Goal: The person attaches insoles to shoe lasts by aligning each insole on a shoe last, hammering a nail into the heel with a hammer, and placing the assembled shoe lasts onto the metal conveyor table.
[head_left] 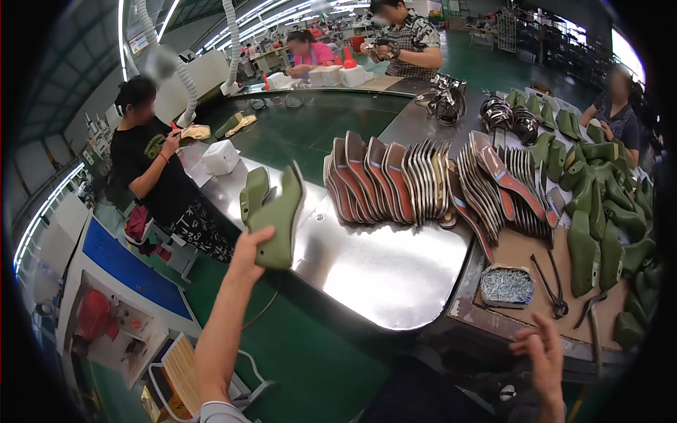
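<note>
My left hand grips a green shoe last by its heel end, over the near edge of the metal table. A light-edged sole lies along the right side of that last. Just behind it, another green shoe last stands on the table. My right hand is in the air at the lower right, fingers apart and holding nothing. Nearest to it are a box of small nails, pincers and a dark hand tool on the cardboard.
Rows of insoles stand in the middle of the metal table. Many green lasts pile up at the right. Dark strappy shoe uppers lie behind. Several people work around the green conveyor belt and the pile.
</note>
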